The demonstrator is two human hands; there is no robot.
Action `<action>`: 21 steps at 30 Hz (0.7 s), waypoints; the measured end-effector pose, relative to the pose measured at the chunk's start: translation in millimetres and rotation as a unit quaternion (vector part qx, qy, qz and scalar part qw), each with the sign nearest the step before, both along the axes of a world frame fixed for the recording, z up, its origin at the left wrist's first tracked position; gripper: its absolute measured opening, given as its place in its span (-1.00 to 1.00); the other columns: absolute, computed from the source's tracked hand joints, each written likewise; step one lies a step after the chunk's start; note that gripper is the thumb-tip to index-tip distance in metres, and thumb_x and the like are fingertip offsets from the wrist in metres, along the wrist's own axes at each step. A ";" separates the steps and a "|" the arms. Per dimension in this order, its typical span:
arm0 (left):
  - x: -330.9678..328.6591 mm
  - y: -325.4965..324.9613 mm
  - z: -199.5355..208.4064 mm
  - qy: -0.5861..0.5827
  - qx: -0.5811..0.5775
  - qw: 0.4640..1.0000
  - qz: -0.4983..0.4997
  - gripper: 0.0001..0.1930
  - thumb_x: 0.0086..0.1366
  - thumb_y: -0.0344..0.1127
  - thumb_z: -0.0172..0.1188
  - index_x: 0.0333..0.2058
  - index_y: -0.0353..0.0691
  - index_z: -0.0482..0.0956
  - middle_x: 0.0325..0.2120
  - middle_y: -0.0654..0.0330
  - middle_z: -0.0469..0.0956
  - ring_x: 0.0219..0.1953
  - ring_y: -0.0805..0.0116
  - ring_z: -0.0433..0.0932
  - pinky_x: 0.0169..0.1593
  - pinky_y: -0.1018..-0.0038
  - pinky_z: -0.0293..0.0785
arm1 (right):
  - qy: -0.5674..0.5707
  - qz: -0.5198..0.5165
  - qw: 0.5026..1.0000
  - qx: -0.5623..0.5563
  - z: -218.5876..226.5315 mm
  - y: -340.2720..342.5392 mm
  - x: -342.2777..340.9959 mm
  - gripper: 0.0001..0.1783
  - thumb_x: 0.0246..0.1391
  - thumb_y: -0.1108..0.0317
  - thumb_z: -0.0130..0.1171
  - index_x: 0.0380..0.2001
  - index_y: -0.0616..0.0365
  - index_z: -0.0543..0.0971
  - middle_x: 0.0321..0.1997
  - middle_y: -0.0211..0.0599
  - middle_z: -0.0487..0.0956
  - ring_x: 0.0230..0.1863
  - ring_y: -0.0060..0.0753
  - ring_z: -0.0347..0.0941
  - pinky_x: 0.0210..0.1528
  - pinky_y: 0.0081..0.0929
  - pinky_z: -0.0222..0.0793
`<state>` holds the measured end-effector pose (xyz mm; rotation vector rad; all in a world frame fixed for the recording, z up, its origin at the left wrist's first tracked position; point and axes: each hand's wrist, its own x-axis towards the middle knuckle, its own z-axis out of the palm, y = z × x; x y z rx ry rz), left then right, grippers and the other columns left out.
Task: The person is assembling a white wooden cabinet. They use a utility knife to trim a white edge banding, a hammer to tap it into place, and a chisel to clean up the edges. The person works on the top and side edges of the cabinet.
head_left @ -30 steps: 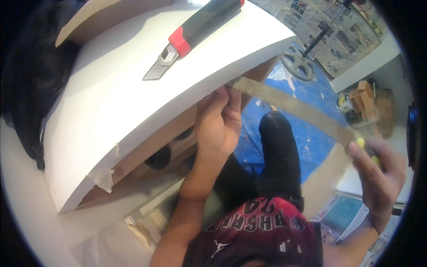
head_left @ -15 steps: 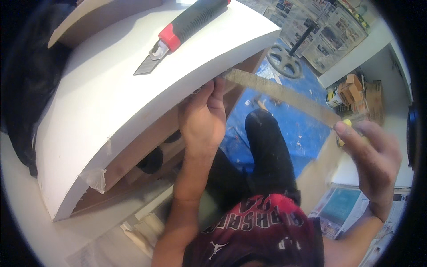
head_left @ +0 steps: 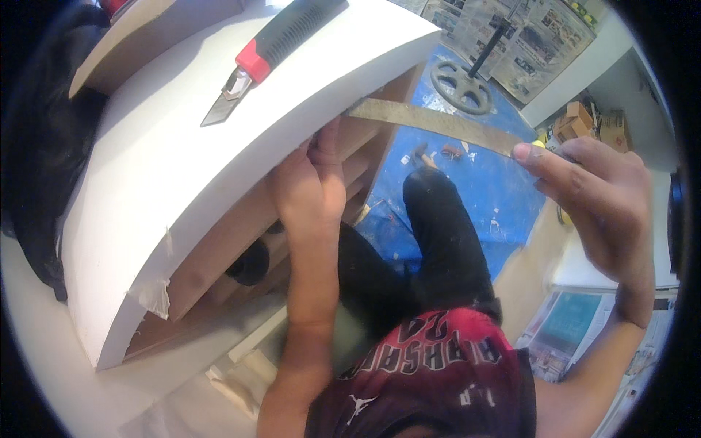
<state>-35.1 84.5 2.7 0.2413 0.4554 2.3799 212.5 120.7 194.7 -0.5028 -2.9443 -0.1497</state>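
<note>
A thick white panel with a curved edge (head_left: 168,160) fills the upper left. My left hand (head_left: 310,182) reaches up against the underside of that edge, fingers drawn together and their tips partly hidden, so what they grip does not show. From just beyond them a thin, flat grey-brown strip (head_left: 438,123) runs out to the right, bowed slightly upward. Its far end is pinched between thumb and fingers of my right hand (head_left: 602,190). On top of the panel lies a utility knife (head_left: 274,47) with a black and red handle, its blade out.
Below the panel is brown wooden framing (head_left: 219,281) with round dark holes. A ragged clear film scrap (head_left: 153,298) hangs from the edge. A grey handwheel (head_left: 461,87) stands over a blue floor sheet (head_left: 467,190). Cardboard boxes (head_left: 577,120) and newspaper (head_left: 540,55) lie beyond.
My right hand has moved up and slightly left with the strip's end, and the strip now bows more. The panel, knife and left hand appear shifted a little left in the view.
</note>
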 end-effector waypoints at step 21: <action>5.8 -7.0 -8.5 0.074 0.071 0.994 -0.024 -0.56 0.33 -0.58 -0.03 0.19 -0.46 0.30 0.13 -0.12 0.41 0.18 0.03 0.44 0.26 0.17 0.48 | -0.138 -0.066 0.967 0.205 -3.1 -5.8 -14.1 -0.18 -0.06 0.50 0.35 0.29 -0.35 0.42 -0.52 -0.44 0.37 -0.55 -0.49 0.36 -0.52 -0.44 0.27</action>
